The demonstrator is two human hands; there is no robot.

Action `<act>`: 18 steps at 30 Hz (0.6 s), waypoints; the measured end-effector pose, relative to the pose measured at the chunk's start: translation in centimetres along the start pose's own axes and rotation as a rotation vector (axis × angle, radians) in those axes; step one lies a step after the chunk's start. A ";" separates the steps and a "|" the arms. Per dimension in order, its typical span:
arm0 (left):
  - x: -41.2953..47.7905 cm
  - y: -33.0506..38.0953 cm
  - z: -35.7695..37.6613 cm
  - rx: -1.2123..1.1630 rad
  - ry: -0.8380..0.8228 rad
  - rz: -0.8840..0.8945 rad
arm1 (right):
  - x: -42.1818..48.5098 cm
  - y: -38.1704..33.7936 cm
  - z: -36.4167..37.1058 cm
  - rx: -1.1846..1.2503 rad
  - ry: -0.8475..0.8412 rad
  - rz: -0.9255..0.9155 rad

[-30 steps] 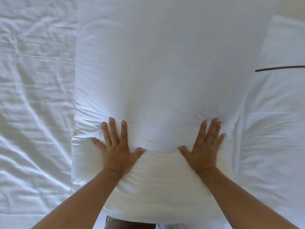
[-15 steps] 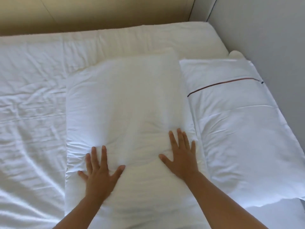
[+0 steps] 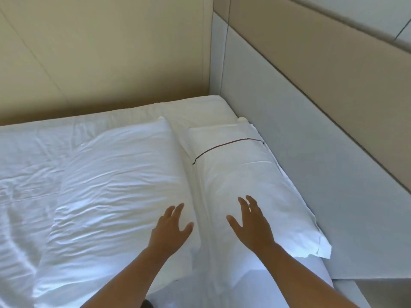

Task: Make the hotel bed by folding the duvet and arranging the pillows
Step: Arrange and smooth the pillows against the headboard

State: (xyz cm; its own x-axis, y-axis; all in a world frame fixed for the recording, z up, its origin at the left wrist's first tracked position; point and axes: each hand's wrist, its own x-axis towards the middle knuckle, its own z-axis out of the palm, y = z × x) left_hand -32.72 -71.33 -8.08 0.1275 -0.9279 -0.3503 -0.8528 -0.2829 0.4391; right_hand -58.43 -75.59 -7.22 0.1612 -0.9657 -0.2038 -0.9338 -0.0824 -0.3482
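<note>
Two white pillows lie side by side on the bed. The plain pillow (image 3: 115,185) is on the left, and the pillow with a dark stripe (image 3: 246,174) lies on the right against the headboard. My left hand (image 3: 171,227) is open with spread fingers over the near right corner of the plain pillow. My right hand (image 3: 251,223) is open over the near part of the striped pillow. I cannot tell whether either palm touches the fabric. Neither hand holds anything.
A wrinkled white sheet (image 3: 26,174) covers the mattress to the left. A grey padded headboard (image 3: 311,141) runs along the right side and a beige wall panel (image 3: 100,52) stands behind the bed. The bed's near right corner (image 3: 320,270) drops to the floor.
Both hands have lifted off the plain pillow and shifted right; the right hand is now over the striped pillow. The camera has tilted up, showing the wall and headboard.
</note>
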 end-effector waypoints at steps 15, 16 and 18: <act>11.9 8.4 2.1 -0.198 -0.146 0.064 | 4.6 12.2 -1.8 0.156 0.045 0.393; 13.6 8.4 2.6 -0.245 -0.151 0.033 | 5.8 12.6 -1.7 0.157 0.060 0.409; 17.6 8.1 4.0 -0.337 -0.172 -0.050 | 8.6 13.7 -1.2 0.145 0.097 0.466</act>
State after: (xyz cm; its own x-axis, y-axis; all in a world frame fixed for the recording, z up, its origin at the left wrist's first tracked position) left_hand -39.45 -88.95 -13.94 0.0536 -0.8647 -0.4995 -0.6295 -0.4175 0.6553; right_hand -70.25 -85.30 -12.70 -0.2995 -0.9108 -0.2843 -0.8443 0.3917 -0.3656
